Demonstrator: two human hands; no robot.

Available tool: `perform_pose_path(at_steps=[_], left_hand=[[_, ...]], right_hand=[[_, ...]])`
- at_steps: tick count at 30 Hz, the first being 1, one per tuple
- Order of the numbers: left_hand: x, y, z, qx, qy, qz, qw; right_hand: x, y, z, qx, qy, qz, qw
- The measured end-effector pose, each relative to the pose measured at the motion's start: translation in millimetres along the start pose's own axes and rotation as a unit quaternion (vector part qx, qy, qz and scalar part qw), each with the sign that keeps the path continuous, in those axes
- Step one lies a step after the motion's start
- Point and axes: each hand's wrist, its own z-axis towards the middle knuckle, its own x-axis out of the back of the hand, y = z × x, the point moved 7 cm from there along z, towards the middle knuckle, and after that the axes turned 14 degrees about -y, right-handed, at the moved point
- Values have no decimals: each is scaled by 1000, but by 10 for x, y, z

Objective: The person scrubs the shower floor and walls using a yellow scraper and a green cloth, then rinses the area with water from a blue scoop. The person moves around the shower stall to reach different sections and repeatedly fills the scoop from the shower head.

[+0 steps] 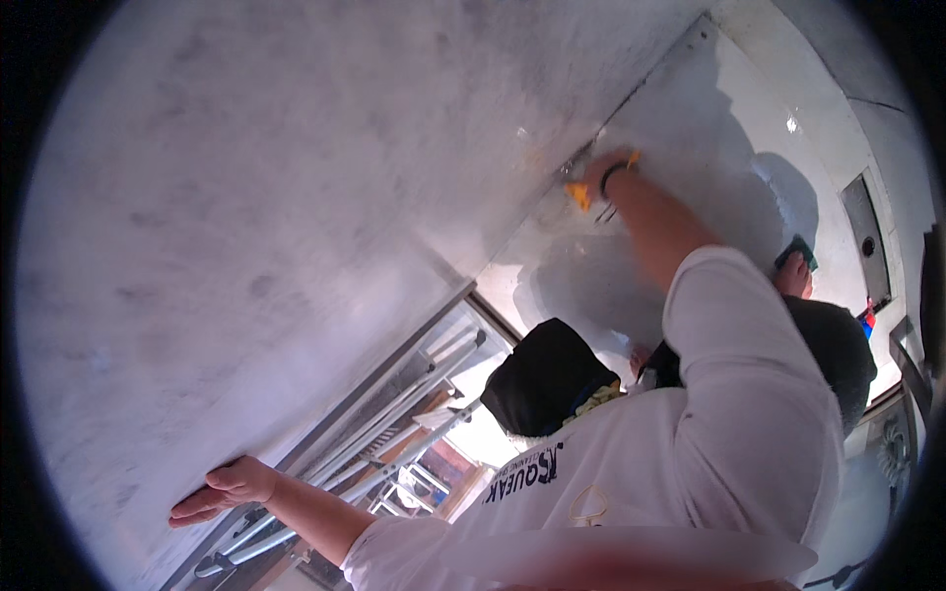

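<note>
My left hand (233, 487) rests with fingers extended against a large cloudy grey-white panel (259, 221), holding nothing. Farther out, my right hand (600, 168) reaches down to the seam between this panel and a wet white surface (650, 111). It is closed around a yellow-orange object (579, 196), which shows on both sides of the hand. Blur and the fingers hide what kind of object it is. A dark band (607, 181) circles the right wrist. Short dark marks (606, 214) lie on the surface beside that hand.
My bare foot (794, 277) is by a green pad (798, 251). A recessed metal plate with a round hole (868, 244) lies at right, near a red-and-blue object (868, 321). Beyond the panel's edge are metal ladders (414, 436). A black pouch (547, 377) hangs at my front.
</note>
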Motion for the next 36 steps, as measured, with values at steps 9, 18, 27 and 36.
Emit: perform_pose_path(at_steps=[9, 18, 27, 36], left_hand=[[-24, 18, -13, -40, 10, 46, 998], [-30, 22, -17, -49, 14, 64, 997], [-42, 31, -11, -83, 30, 97, 991], [-47, -80, -17, -2, 18, -27, 999]], right_hand=[[632, 1154, -171, -64, -27, -81, 994], [139, 243, 116, 28, 2, 18, 999], [1365, 2739, -1218, -231, 220, 23, 947], [782, 2105, -1112, -59, 250, 162, 953]])
